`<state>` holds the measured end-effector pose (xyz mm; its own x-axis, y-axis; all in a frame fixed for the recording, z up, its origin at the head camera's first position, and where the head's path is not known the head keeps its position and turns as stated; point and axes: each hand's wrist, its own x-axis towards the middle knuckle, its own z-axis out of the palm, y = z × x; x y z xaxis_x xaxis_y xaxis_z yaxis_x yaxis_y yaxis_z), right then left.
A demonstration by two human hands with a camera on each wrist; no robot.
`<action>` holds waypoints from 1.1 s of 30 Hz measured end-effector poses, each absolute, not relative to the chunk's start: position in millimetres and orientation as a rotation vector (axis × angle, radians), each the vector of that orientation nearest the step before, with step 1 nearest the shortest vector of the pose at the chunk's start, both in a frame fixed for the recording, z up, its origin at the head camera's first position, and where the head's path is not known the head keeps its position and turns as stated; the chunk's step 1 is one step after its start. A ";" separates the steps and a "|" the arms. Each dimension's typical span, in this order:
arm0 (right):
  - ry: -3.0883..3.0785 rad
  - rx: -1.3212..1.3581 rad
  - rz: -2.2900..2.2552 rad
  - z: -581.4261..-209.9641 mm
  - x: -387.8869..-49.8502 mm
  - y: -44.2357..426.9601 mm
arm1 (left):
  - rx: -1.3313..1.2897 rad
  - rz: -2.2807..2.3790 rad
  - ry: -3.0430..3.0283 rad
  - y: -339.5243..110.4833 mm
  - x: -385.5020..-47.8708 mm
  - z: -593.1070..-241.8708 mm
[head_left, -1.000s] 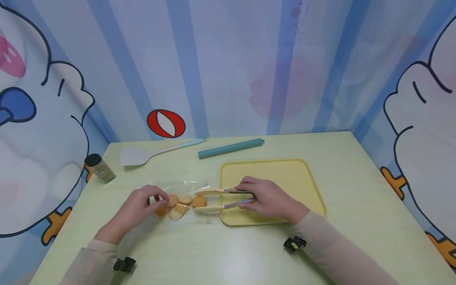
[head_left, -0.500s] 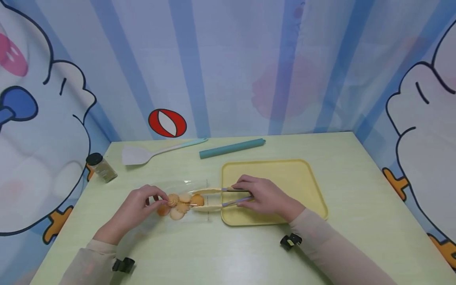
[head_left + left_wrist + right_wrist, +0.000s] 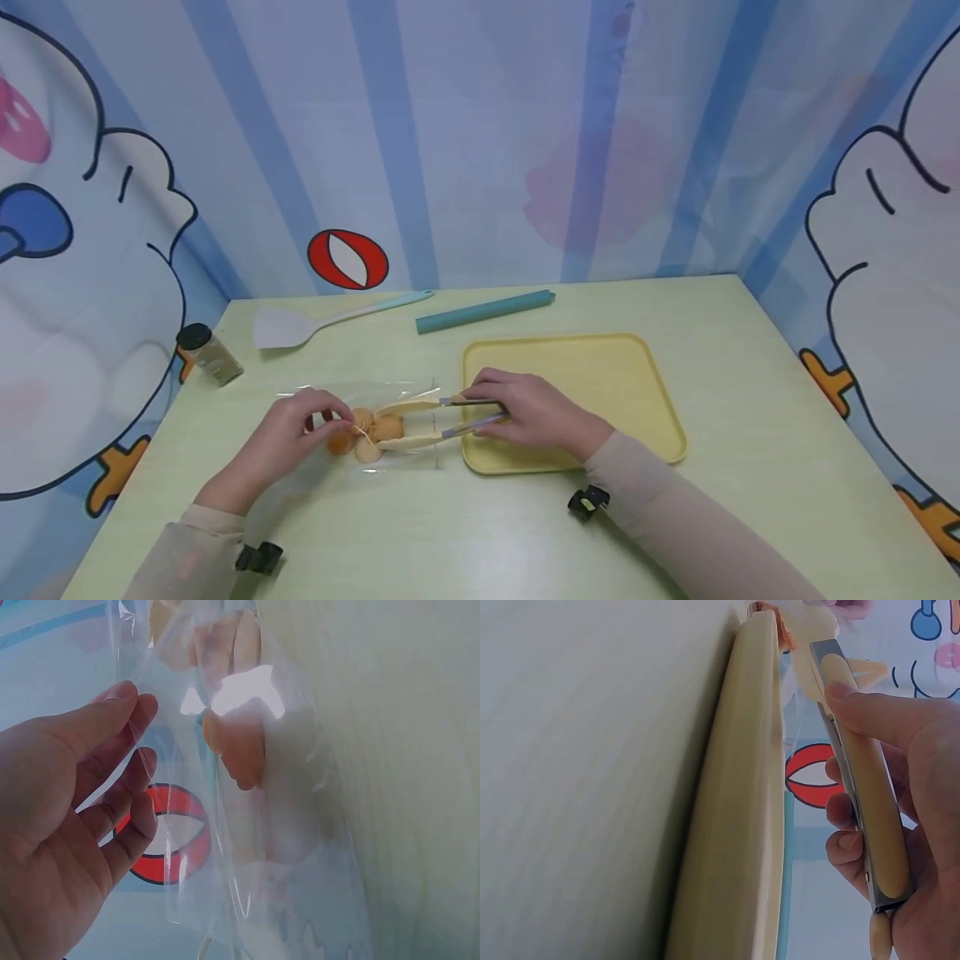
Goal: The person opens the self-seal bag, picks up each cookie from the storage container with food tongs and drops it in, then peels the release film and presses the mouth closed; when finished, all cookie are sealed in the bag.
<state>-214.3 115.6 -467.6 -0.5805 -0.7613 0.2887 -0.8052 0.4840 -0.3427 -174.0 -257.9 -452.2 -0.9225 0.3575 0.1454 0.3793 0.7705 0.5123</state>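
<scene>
My left hand (image 3: 288, 437) pinches the upper film of a clear plastic bag (image 3: 296, 892) between thumb and forefinger. The bag lies on the table with several golden-brown cookies (image 3: 367, 452) inside. My right hand (image 3: 534, 415) grips tongs (image 3: 871, 799) with metal handles and cream tips. Those tips reach leftward into the bag, one on either side of a round cookie (image 3: 388, 427); whether they press on it I cannot tell. Under the right hand lies a pale yellow tray (image 3: 585, 357), its left edge close to the bag's mouth.
At the back left lies a spatula (image 3: 288, 329) with a white blade and light blue handle. A teal rod (image 3: 483, 312) rests behind the tray. A black-capped jar (image 3: 212, 354) stands near the table's left edge. Printed curtains surround the table (image 3: 487, 537).
My right hand and the tongs have moved left, deeper into the bag, and the round cookie between the tips has shifted left with them. My left hand keeps its pinch in place.
</scene>
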 end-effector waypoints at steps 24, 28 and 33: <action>-2.673 1.314 0.727 -465.1 -202.7 117.9 | -0.597 -0.857 -2.912 -260.7 -175.5 -458.3; -2.688 1.281 0.741 -465.9 -200.6 127.8 | -0.591 -0.849 -2.925 -259.6 -176.0 -458.1; -2.703 1.233 0.778 -465.6 -198.5 141.3 | -0.603 -0.856 -2.913 -259.0 -176.2 -457.4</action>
<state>-198.5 141.3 -465.6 -0.6754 -0.6881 0.2655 -0.7239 0.5495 -0.4172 -176.2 -259.0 -457.4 -0.9232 0.3533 0.1515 0.3791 0.7712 0.5114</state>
